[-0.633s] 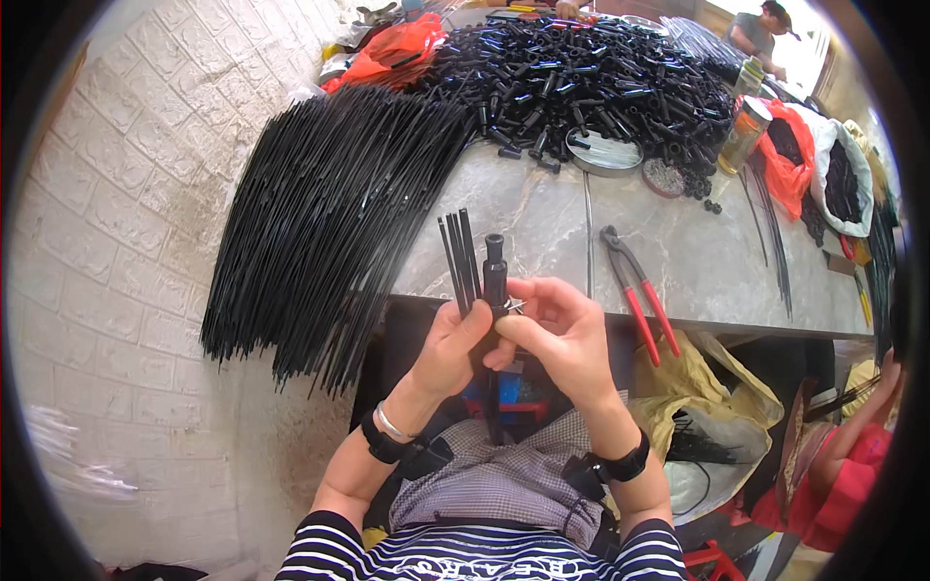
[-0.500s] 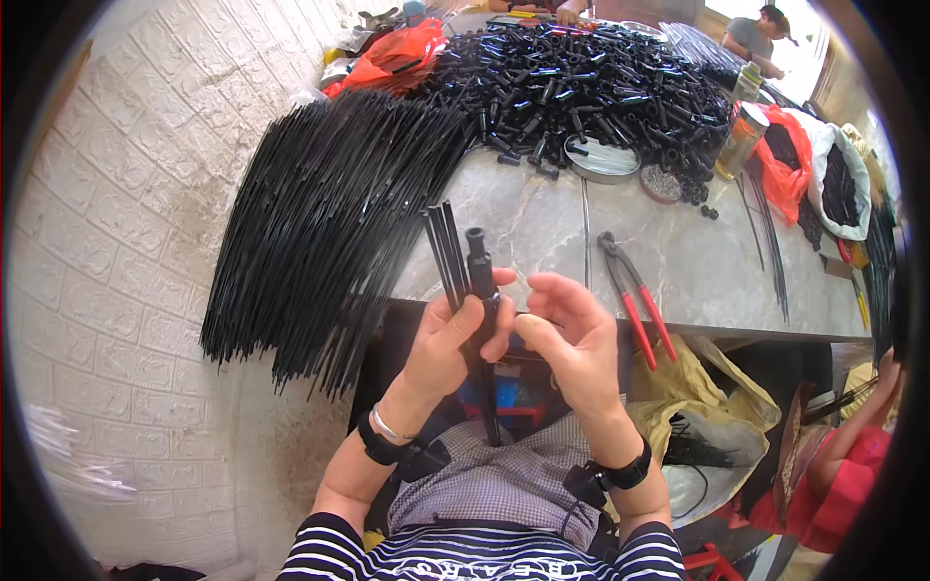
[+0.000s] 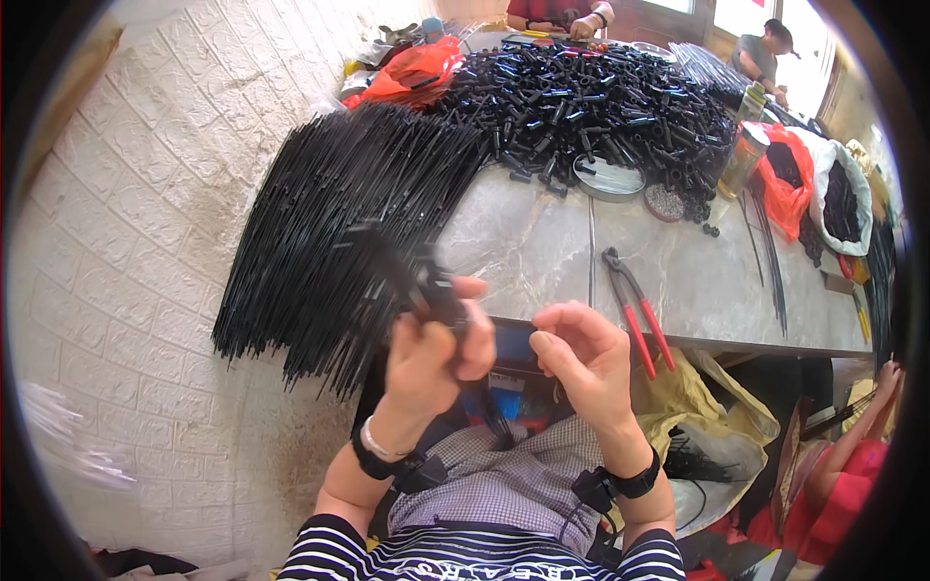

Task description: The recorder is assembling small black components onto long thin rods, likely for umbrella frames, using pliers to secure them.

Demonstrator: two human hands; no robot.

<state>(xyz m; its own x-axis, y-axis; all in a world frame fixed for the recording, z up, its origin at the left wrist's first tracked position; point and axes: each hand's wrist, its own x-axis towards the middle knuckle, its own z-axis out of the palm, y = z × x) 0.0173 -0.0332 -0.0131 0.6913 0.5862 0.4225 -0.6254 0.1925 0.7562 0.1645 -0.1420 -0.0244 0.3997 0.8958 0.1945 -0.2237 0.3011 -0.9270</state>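
Note:
My left hand (image 3: pixel 426 363) is closed around several thin black rods (image 3: pixel 386 259) and a black tubular piece (image 3: pixel 436 290); their upper ends are smeared by motion, and the lower ends point toward my lap. To its right, my right hand (image 3: pixel 591 363) is raised with thumb and forefinger together in a pinch. Whatever those fingertips hold, if anything, is too small to make out. Behind my left hand lies a thick sheaf of black rods (image 3: pixel 339 232) across the table's left part. A big heap of black tubular pieces (image 3: pixel 591 102) covers the table's far middle.
Red-handled pincers (image 3: pixel 637 310) lie on the grey table (image 3: pixel 523 228) near its front edge. Beyond are a round tin (image 3: pixel 608 194), a dish of small bits (image 3: pixel 665 201), a jar (image 3: pixel 742 163) and bags. A yellow sack (image 3: pixel 717 416) hangs below. Other people sit around.
My left hand has swung the rods and tubular piece left and tilted them over. My right hand has shifted slightly right and down, so the hands are farther apart.

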